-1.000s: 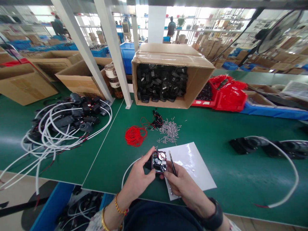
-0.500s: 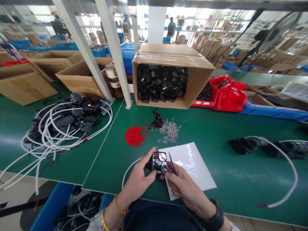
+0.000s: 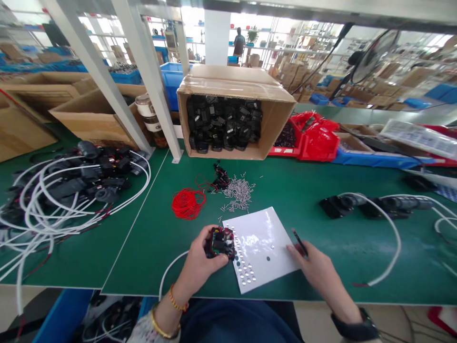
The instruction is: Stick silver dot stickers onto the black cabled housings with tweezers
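Note:
My left hand (image 3: 202, 257) is closed around a small black housing with an exposed circuit board (image 3: 223, 242). A white cable (image 3: 171, 269) runs down from behind that hand. Over the right edge of the white sheet (image 3: 257, 233), my right hand (image 3: 316, 264) grips a slim black pen-like tool (image 3: 300, 242), one fingertip at the sheet. Small round shiny dots (image 3: 246, 274) line the sheet's left side, and a few lie farther right on it. The housing is just above the sheet's left edge. What the tool's kind is, I cannot make out.
Red wire (image 3: 188, 204) lies coiled beside a pile of small metal pins (image 3: 238, 193). A cardboard box (image 3: 274, 128) of black housings stands behind. Cabled black units are heaped left (image 3: 71, 181) and set out right (image 3: 367, 207). Red bins (image 3: 317, 143) stand at the back.
My right hand has moved away from the housing to the sheet's right side, with the tool still in it. The housing has tilted in my left hand. The camera view has shifted right.

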`<state>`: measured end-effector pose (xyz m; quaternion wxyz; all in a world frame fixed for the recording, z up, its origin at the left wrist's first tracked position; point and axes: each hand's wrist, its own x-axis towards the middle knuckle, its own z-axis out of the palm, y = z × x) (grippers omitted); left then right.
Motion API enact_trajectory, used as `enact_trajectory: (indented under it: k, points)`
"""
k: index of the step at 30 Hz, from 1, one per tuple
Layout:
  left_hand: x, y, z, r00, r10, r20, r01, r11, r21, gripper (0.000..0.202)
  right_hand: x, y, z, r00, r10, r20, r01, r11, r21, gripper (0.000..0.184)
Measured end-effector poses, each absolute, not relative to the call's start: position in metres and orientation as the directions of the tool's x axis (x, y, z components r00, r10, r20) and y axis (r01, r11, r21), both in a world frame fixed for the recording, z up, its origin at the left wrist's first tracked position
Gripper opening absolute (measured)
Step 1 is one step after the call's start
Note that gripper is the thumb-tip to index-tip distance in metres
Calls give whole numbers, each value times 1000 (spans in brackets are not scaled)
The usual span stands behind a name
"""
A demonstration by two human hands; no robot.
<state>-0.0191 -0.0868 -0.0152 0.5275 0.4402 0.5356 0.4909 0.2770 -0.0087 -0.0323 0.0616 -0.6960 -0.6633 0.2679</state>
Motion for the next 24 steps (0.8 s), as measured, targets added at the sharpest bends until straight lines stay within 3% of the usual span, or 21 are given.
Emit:
enact_trajectory:
  k: [5, 10, 13, 17, 19, 21, 24]
  points:
    - [-38, -97, -3, 117, 974, -193, 26, 191, 981, 52, 255, -26, -43, -44, 963, -265, 893, -81, -443, 33]
    - [-40, -102, 6, 250, 944, -215, 259, 149, 954, 54, 257, -26, -36, -21, 973, -228, 872, -94, -480, 37]
    - [-39, -103, 8, 308, 926, -216, 367, 93, 925, 63, 270, -29, -15, 105, 994, -29, 772, -100, -628, 43]
    - [-38, -102, 10, 425, 879, -218, 398, 35, 917, 71, 268, -46, 13, 124, 979, 163, 404, 101, -909, 56]
    - [-37, -101, 9, 465, 855, -227, 435, 2, 900, 81, 251, -56, 14, 71, 994, 86, 257, 65, -964, 68]
    - [-34, -100, 8, 457, 851, -256, 509, -15, 860, 88, 227, -64, 5, 21, 994, -108, 157, -110, -981, 72]
    - [-30, -101, 6, 416, 862, -290, 615, -32, 788, 92, 197, -70, -16, -75, 954, -292, 7, -292, -956, 59]
